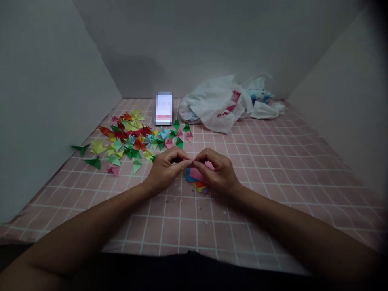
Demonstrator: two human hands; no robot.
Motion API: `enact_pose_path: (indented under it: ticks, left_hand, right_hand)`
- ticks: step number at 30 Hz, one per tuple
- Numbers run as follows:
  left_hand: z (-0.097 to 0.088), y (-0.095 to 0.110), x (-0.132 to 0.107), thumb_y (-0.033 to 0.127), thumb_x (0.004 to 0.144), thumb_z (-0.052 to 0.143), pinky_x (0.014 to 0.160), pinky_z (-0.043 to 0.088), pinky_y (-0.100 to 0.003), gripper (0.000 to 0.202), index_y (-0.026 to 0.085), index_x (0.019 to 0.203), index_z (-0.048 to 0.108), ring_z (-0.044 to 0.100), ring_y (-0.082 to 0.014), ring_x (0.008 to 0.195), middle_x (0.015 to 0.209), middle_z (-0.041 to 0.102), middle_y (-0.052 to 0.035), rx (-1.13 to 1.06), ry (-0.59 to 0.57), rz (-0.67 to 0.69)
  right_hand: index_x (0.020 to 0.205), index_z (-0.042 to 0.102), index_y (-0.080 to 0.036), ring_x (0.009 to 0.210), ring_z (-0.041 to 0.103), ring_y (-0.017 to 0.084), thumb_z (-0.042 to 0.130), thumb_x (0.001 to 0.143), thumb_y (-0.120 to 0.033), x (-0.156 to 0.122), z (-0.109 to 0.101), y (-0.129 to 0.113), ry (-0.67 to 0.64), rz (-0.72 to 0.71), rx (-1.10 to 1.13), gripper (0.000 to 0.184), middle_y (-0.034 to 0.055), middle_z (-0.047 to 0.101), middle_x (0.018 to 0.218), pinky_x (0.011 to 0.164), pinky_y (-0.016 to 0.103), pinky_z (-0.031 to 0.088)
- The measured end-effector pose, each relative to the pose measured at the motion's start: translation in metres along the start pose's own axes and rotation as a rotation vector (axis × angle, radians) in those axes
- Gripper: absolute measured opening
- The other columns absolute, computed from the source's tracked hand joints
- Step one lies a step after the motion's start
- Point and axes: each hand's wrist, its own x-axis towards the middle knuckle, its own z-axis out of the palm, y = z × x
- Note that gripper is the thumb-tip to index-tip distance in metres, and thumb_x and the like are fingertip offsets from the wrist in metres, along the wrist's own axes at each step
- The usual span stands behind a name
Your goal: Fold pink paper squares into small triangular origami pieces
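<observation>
My left hand (165, 166) and my right hand (218, 169) meet at the fingertips, thumbs against index fingers. Pinched between them is a small piece of pink paper (192, 159), mostly hidden by the fingers, so its fold cannot be made out. Below my right hand lies a small stack of coloured paper sheets (197, 174), pink on top, with blue, orange, yellow and purple edges showing; the hand covers part of it. To the left spreads a loose heap of folded paper cranes (131, 151) in green, yellow, red, orange, pink and light blue, some close to my left hand.
A lit phone (164, 108) with a blurred screen stands upright behind the cranes. Crumpled white plastic bags (216, 103) lie at the back against the wall. Pale walls enclose the pink checked tablecloth (291, 173) on three sides. Tiny scraps dot the cloth before me.
</observation>
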Motion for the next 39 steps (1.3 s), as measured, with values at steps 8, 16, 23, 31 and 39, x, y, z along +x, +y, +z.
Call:
enact_pose_path:
  ticks: [8,16,23,31,39]
  left_hand:
    - [0.0008,-0.0012,-0.0018,0.036,0.078,0.077,0.064,0.044,-0.023,0.024,0.016,0.07,0.067,0.054,-0.0108,0.065,0.067,0.061,0.0014,-0.196,0.015,-0.195]
    - [0.0024,-0.0036,0.0008,0.042,0.08,0.076,0.068,0.048,-0.024,0.026,0.016,0.083,0.072,0.058,-0.0112,0.069,0.075,0.066,0.0005,-0.269,0.005,-0.268]
    - [0.001,-0.0024,0.0015,0.035,0.079,0.075,0.068,0.05,-0.024,0.02,0.016,0.076,0.07,0.06,-0.0114,0.069,0.072,0.067,-0.0002,-0.22,-0.03,-0.235]
    - [-0.0026,-0.001,0.004,0.033,0.079,0.076,0.063,0.052,-0.024,0.017,0.017,0.075,0.073,0.06,-0.0121,0.066,0.071,0.068,-0.0005,-0.145,-0.118,-0.181]
    - [-0.005,-0.0007,0.0046,0.031,0.078,0.079,0.061,0.05,-0.023,0.015,0.017,0.076,0.077,0.061,-0.0122,0.065,0.071,0.07,-0.0021,-0.04,-0.127,-0.117]
  right_hand:
    - [0.071,0.059,-0.018,0.063,0.053,0.013,0.065,0.084,-0.022,0.0028,-0.0015,-0.006,-0.051,0.27,0.158,0.015,-0.0007,0.059,0.068,0.059,0.028,0.04]
    - [0.071,0.059,-0.019,0.06,0.048,0.011,0.069,0.08,-0.032,0.0031,0.0016,-0.0057,0.011,0.443,0.34,0.019,-0.0021,0.056,0.066,0.057,0.027,0.038]
    - [0.07,0.059,-0.018,0.061,0.049,0.011,0.067,0.081,-0.033,0.0008,0.0025,-0.0064,-0.061,0.461,0.381,0.021,-0.0017,0.056,0.067,0.058,0.026,0.039]
    - [0.075,0.057,-0.019,0.059,0.052,0.01,0.072,0.079,-0.037,0.0046,-0.0014,-0.0044,-0.108,0.5,0.488,0.024,-0.0033,0.056,0.065,0.057,0.024,0.042]
    - [0.074,0.055,-0.019,0.057,0.052,0.01,0.07,0.078,-0.033,0.0084,-0.0035,-0.0042,-0.141,0.46,0.419,0.021,-0.0034,0.056,0.065,0.055,0.025,0.042]
